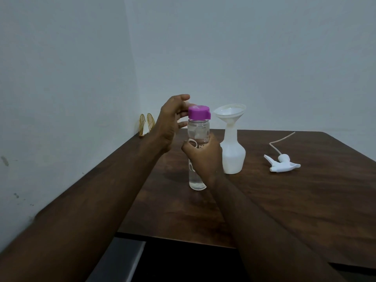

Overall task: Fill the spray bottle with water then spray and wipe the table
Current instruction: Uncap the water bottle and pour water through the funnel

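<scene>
A clear water bottle with a purple cap stands on the dark wooden table. My right hand grips the bottle round its middle. My left hand hovers beside the cap with fingers spread and loosely curved, fingertips at the cap's left side. Just right of the water bottle stands the white spray bottle with a white funnel seated in its neck. Its spray head, with a thin tube attached, lies on the table further right.
A golden wire ornament sits in the table's far left corner against the wall. Pale walls border the table at the left and back. The table's near edge is just below my arms.
</scene>
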A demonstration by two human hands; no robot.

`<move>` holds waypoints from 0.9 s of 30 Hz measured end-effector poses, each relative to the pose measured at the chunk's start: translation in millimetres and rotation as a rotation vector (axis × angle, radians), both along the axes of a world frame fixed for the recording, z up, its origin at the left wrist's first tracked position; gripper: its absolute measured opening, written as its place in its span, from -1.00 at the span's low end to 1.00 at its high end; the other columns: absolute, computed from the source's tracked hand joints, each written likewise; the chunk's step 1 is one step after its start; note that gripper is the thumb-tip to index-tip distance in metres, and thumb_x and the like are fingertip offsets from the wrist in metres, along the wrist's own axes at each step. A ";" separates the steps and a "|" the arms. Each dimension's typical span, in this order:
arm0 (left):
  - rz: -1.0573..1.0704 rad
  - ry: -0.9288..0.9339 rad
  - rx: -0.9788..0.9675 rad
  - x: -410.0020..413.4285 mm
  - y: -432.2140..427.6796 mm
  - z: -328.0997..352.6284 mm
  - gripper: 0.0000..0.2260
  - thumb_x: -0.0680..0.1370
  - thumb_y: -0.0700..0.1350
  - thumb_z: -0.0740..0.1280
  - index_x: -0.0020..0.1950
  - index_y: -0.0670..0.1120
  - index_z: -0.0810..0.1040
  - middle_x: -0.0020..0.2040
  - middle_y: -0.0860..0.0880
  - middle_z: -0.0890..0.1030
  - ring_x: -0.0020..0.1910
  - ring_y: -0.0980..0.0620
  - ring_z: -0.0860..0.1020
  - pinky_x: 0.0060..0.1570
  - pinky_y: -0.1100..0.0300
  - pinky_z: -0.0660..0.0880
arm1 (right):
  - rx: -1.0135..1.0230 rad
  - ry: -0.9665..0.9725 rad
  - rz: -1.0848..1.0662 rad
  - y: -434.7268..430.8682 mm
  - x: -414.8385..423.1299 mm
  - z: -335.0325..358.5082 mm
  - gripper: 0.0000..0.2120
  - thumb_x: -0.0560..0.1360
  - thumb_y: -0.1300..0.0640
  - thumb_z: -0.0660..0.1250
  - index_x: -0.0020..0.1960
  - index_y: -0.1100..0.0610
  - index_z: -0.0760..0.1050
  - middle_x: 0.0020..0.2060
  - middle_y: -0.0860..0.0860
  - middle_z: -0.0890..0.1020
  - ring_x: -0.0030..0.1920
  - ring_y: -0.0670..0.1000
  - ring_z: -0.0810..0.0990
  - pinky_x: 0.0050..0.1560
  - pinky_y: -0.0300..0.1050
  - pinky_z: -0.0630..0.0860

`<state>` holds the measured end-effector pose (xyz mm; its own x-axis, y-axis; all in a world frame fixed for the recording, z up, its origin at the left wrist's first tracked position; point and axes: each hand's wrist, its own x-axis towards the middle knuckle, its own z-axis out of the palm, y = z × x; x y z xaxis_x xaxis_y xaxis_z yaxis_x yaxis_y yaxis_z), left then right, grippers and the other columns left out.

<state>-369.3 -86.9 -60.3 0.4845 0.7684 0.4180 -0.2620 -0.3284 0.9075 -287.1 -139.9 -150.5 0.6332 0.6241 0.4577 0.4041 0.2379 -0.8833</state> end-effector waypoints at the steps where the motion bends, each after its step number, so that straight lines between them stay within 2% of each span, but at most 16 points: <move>1: -0.043 0.020 0.008 0.2 -1.2 -1.2 -0.55 0.36 -0.02 0.21 0.23 -0.08 0.49 0.08 -0.10 0.59 0.11 -0.05 0.55 0.11 -0.03 0.48 | 0.001 -0.003 -0.004 -0.3 0.1 0.3 -0.64 0.36 0.00 0.45 0.08 0.13 0.50 -0.14 0.02 0.66 -0.14 -0.02 0.65 -0.04 -0.07 0.66; 3: -0.076 0.042 0.022 1.3 -2.6 -2.1 -0.51 0.31 -0.10 0.22 0.24 -0.06 0.50 0.17 -0.18 0.54 0.13 -0.11 0.52 0.13 -0.04 0.48 | 0.000 -0.001 -0.009 -0.6 0.0 1.1 -0.62 0.35 -0.04 0.45 0.08 0.13 0.50 -0.14 0.01 0.66 -0.15 -0.03 0.66 -0.06 -0.10 0.65; 5: -0.066 0.051 0.048 2.3 -3.0 -0.6 -0.53 0.30 -0.13 0.24 0.21 -0.03 0.51 0.18 -0.19 0.53 0.08 -0.08 0.53 0.09 -0.01 0.51 | -0.002 0.004 -0.004 -1.4 -0.4 2.0 -0.58 0.35 -0.07 0.45 0.10 0.12 0.50 -0.11 0.01 0.66 -0.12 -0.03 0.66 -0.06 -0.14 0.63; 7: -0.047 0.056 0.067 2.5 -3.5 1.2 -0.58 0.31 -0.14 0.29 0.18 0.00 0.52 0.14 -0.16 0.56 0.03 -0.04 0.56 0.07 0.01 0.52 | -0.002 0.010 -0.005 -3.1 0.0 2.6 -0.61 0.36 -0.02 0.46 0.10 0.12 0.50 -0.11 0.01 0.66 -0.12 -0.03 0.65 -0.08 -0.17 0.60; 10: -0.021 0.037 0.093 3.2 -3.2 3.5 -0.55 0.34 -0.11 0.37 0.23 -0.06 0.51 -0.04 -0.06 0.61 -0.05 0.05 0.59 -0.02 0.12 0.55 | -0.009 0.016 -0.005 -4.7 0.1 2.9 -0.62 0.36 0.03 0.46 0.12 0.09 0.48 -0.08 -0.02 0.65 -0.09 -0.07 0.63 -0.10 -0.22 0.58; 13: 0.023 0.016 0.127 7.2 -2.2 9.2 -0.52 0.36 -0.05 0.43 0.26 -0.12 0.50 -0.05 -0.06 0.61 -0.06 0.04 0.60 -0.05 0.16 0.56 | -0.008 0.016 -0.006 -4.1 0.7 2.9 -0.63 0.37 0.03 0.46 0.12 0.07 0.47 -0.07 -0.05 0.64 -0.09 -0.10 0.63 -0.13 -0.27 0.55; 16: 0.064 -0.028 0.149 9.9 -0.9 11.8 -0.57 0.41 -0.01 0.43 0.22 -0.15 0.52 0.00 -0.11 0.63 -0.07 0.05 0.63 -0.10 0.20 0.56 | -0.024 0.022 -0.001 -2.6 1.4 2.2 -0.58 0.36 0.01 0.45 0.17 0.07 0.47 0.00 -0.04 0.64 -0.03 -0.07 0.63 -0.05 -0.21 0.60; 21: 0.082 0.035 0.306 12.8 -3.2 3.0 -0.73 0.52 -0.15 0.43 0.18 -0.19 0.55 -0.01 -0.13 0.63 -0.06 0.05 0.62 -0.10 0.25 0.56 | -0.007 0.020 0.000 -2.2 1.9 0.5 -0.49 0.33 -0.02 0.44 0.24 0.07 0.47 0.08 -0.03 0.66 0.04 -0.04 0.65 0.08 -0.06 0.64; 24: 0.188 -0.057 0.301 13.2 -3.7 2.6 -0.77 0.53 -0.10 0.40 0.11 -0.19 0.57 -0.06 -0.13 0.64 -0.12 0.07 0.61 -0.10 0.22 0.57 | -0.026 0.027 0.000 -1.6 2.3 0.6 -0.45 0.35 -0.03 0.45 0.29 0.07 0.44 0.15 -0.03 0.63 0.11 -0.02 0.63 0.13 -0.05 0.61; 27: 0.181 -0.017 0.304 14.5 -3.2 2.6 -0.79 0.52 -0.04 0.41 0.04 -0.16 0.57 -0.06 -0.22 0.64 -0.13 0.03 0.60 -0.07 0.10 0.58 | -0.026 0.029 -0.001 -0.8 2.6 -0.3 -0.40 0.32 -0.07 0.44 0.31 0.07 0.43 0.16 -0.02 0.63 0.13 0.00 0.62 0.15 -0.02 0.61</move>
<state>-354.8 -90.1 -57.7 0.3426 0.6804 0.6478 -0.1888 -0.6256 0.7569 -284.5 -140.6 -150.8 0.6465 0.6349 0.4231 0.3785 0.2146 -0.9004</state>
